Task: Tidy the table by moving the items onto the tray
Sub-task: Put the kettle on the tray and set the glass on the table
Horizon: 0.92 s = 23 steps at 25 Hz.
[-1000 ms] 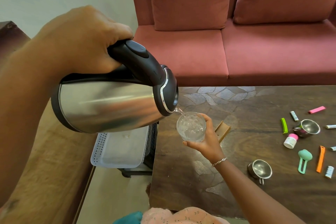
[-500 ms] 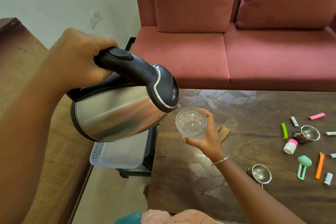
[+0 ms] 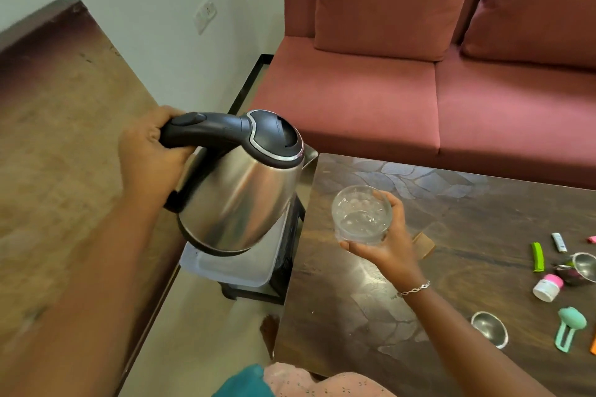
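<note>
Kettle (image 3: 240, 190) and tray (image 3: 232, 271) make the pairing that matters: the steel kettle hangs nearly upright in the air directly over the white tray, which sits low on a dark stand (image 3: 283, 255) in the gap between the side counter (image 3: 64, 171) and the coffee table (image 3: 371, 300). The left hand (image 3: 151, 155) is wrapped tight around the black handle, which runs left to right toward the lid, so the spout end faces the table. The right hand (image 3: 385, 245) cups a clear glass (image 3: 362, 214) from below and behind, fingers curled closed around it, held just above the table's near-left corner and just beside the kettle. The tray lies down and to the left of that glass, so the left hand is plainly the nearer one to it. Most of the small clutter, a green clip (image 3: 537, 257), a white bottle with a pink cap (image 3: 547, 287), a steel cup (image 3: 489, 329) and a teal scoop (image 3: 568, 327), lies well apart at the table's right end, away from both hands. Reaching those would likely fall to the right hand once the glass is set down.
</note>
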Available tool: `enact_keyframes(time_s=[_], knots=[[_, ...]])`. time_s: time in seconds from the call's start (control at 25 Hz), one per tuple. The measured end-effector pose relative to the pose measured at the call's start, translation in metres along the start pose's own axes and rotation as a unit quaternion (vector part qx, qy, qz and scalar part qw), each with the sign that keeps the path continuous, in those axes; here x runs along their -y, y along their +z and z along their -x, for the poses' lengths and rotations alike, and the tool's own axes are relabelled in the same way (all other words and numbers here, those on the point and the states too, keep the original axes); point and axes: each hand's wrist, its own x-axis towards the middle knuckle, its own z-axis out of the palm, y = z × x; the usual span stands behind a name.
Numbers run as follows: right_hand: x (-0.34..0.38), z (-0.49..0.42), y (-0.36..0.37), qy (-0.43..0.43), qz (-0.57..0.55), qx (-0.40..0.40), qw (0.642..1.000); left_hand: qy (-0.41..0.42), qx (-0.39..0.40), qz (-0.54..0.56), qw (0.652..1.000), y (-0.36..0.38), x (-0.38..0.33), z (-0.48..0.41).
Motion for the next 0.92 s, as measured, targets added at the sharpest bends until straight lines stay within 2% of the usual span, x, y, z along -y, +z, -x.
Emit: enact_keyframes(time_s=[0.16,0.28,0.52,0.68,0.92], knots=[[0.008,-0.005,0.013,0.004,-0.005,0.012,1.0,-0.142,-0.09,0.085,0.982,0.009,0.045,0.008],[0.011,-0.01,0.023,-0.003,0.001,0.019,1.0,-0.209,-0.137,0.14,0.958,0.021,0.072,0.019],[0.019,-0.024,0.044,-0.004,0.012,0.041,0.999,-0.375,-0.146,0.168,0.9,0.048,0.145,0.043],[0.027,-0.031,0.051,-0.005,0.022,0.048,0.999,-0.432,-0.137,0.142,0.88,0.062,0.179,0.056],[0.03,-0.037,0.061,0.004,0.03,0.05,0.998,-0.495,-0.179,0.153,0.837,0.073,0.221,0.072]])
